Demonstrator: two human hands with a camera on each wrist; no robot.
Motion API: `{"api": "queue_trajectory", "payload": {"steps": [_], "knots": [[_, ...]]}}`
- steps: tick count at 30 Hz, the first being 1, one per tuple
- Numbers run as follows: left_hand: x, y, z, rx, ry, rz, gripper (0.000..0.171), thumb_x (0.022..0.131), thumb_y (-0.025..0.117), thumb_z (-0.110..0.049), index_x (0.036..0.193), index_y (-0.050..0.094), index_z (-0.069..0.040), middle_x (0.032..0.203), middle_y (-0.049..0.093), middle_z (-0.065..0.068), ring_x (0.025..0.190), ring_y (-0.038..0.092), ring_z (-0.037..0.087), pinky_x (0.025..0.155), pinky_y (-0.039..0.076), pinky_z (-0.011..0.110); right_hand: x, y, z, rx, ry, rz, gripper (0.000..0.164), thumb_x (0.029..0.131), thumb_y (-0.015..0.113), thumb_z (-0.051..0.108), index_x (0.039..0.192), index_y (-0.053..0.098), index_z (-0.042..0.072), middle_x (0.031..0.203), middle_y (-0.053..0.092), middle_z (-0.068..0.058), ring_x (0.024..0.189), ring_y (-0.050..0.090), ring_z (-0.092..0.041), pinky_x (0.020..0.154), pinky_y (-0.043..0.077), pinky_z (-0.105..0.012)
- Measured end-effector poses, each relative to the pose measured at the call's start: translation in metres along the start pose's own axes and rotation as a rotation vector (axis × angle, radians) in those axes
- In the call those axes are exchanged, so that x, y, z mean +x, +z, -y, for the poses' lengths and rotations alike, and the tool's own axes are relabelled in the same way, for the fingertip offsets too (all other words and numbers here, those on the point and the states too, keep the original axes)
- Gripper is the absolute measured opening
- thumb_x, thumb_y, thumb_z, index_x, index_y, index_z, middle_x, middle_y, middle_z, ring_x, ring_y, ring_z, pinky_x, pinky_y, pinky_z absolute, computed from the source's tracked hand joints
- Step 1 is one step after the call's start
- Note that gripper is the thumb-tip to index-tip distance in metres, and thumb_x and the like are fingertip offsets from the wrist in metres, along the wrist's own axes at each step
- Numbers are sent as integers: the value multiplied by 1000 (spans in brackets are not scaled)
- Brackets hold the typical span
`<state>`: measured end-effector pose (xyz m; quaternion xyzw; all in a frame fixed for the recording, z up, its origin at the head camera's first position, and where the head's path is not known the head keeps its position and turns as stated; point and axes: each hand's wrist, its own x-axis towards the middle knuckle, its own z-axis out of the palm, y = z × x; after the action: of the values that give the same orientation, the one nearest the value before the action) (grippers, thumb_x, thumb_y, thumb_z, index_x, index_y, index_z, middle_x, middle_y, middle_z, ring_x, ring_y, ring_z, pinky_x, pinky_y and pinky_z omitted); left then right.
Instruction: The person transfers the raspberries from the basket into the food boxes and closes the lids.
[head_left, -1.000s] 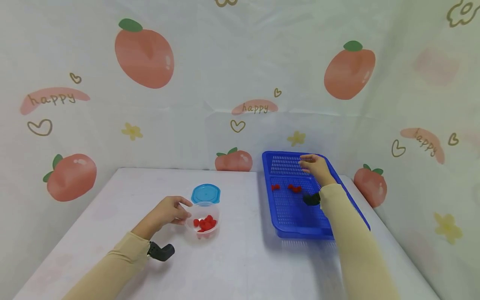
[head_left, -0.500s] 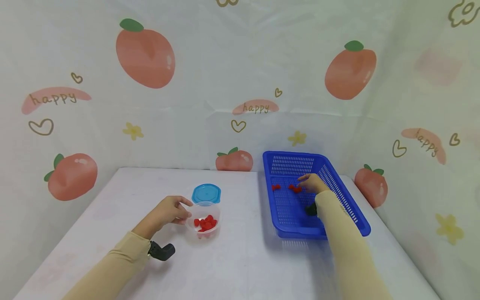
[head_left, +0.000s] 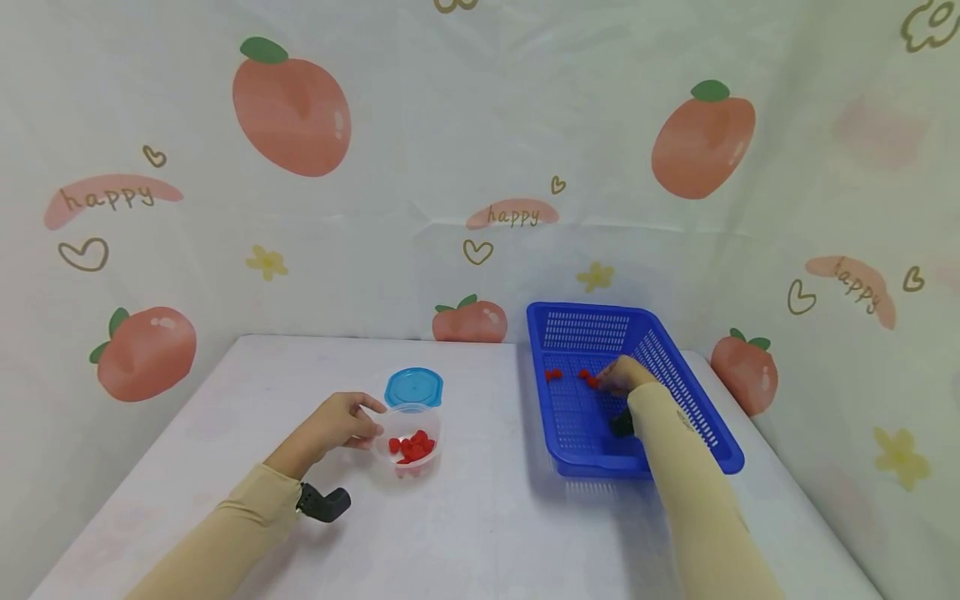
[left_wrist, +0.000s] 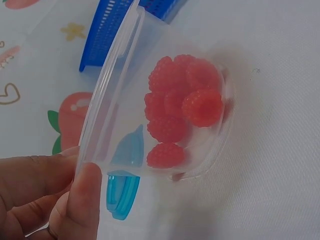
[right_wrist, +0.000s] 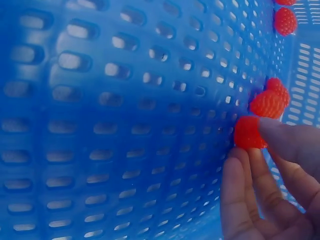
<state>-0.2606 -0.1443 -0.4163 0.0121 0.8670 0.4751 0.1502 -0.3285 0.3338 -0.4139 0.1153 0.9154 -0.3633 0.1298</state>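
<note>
My left hand (head_left: 341, 421) pinches the rim of a small clear plastic container (head_left: 392, 423) on the table. Several red raspberries (left_wrist: 202, 107) lie inside it, seen through its wall in the left wrist view. Over on the right, my right hand (head_left: 628, 376) is down in a blue plastic basket (head_left: 600, 468). Its thumb and fingers pinch a raspberry (right_wrist: 247, 132) against the perforated basket floor, as the right wrist view shows. More raspberries (right_wrist: 270, 104) lie just beyond the fingertips, and another pair (head_left: 553, 375) sits near the basket's left wall.
A blue lid (head_left: 414, 387) lies flat behind the container. White cloth covers the table (head_left: 480, 517), and a fruit-printed cloth backdrop (head_left: 405, 150) rises behind and at the sides. The basket's raised walls surround my right hand.
My right hand has come down from the basket's far part to its floor, and its fingers have closed on a raspberry. The left hand and container have stayed in place.
</note>
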Motion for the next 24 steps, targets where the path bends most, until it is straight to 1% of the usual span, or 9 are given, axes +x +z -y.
{"api": "queue_trajectory", "payload": {"steps": [3, 4, 5, 9, 11, 14, 17, 19, 24], "knots": [[0, 0, 0, -1, -4, -3, 37, 85, 72, -7, 120, 59, 1, 82, 62, 10, 66, 61, 18, 65, 59, 27, 3, -2, -1, -33, 35, 22, 9, 83, 71, 3, 90, 73, -2, 80, 68, -7, 68, 60, -16, 65, 54, -26], [-1, 0, 0, 1, -1, -2, 38, 85, 72, -7, 120, 59, 1, 82, 62, 11, 66, 61, 18, 65, 59, 27, 4, -3, -2, -38, 30, 45, 6, 82, 72, 4, 86, 73, -1, 77, 66, -6, 65, 59, -15, 61, 53, -25], [-1, 0, 0, 0, -1, -2, 38, 85, 72, -7, 120, 59, 1, 82, 62, 11, 66, 61, 18, 65, 59, 27, 4, -4, -3, -42, 31, 57, 6, 81, 73, 3, 85, 73, -1, 77, 66, -6, 64, 59, -15, 61, 54, -25], [-2, 0, -1, -2, 10, 4, 39, 85, 71, -7, 120, 58, 2, 82, 63, 11, 66, 61, 18, 65, 59, 27, 2, -5, -3, -3, 58, 79, 8, 83, 71, 3, 89, 72, -2, 82, 68, -8, 69, 61, -15, 67, 57, -27], [-3, 0, -1, -5, 12, 7, 39, 85, 72, -7, 121, 58, 2, 82, 63, 11, 66, 62, 18, 65, 59, 27, -2, -5, -2, 27, 66, 68, 13, 86, 67, 1, 97, 70, -6, 85, 68, -9, 72, 62, -16, 71, 58, -29], [-3, 0, -2, -6, 15, 12, 39, 85, 71, -7, 121, 58, 3, 82, 63, 11, 66, 62, 18, 65, 59, 27, -9, -7, 2, 146, 54, 69, 20, 88, 63, -2, 106, 65, -10, 84, 66, -6, 73, 61, -14, 72, 58, -27], [-3, 1, -2, -8, 15, 14, 40, 86, 71, -7, 121, 57, 3, 82, 63, 11, 65, 62, 18, 65, 59, 27, -15, -10, 7, 294, 7, 96, 26, 91, 58, -3, 115, 58, -16, 83, 63, -4, 73, 60, -12, 72, 58, -24], [-3, 1, -2, -10, 11, 13, 39, 85, 71, -7, 121, 58, 3, 82, 63, 11, 65, 62, 18, 65, 59, 27, -18, -13, 10, 375, -30, 113, 28, 93, 57, -2, 117, 55, -17, 82, 63, -2, 73, 60, -11, 72, 57, -22], [-2, 0, -1, 0, 15, 8, 39, 86, 71, -7, 121, 58, 3, 81, 63, 10, 65, 62, 18, 65, 59, 27, -28, -20, 19, 464, -120, 120, 28, 97, 53, 1, 119, 53, -16, 90, 65, -5, 79, 61, -11, 77, 57, -21]]}}
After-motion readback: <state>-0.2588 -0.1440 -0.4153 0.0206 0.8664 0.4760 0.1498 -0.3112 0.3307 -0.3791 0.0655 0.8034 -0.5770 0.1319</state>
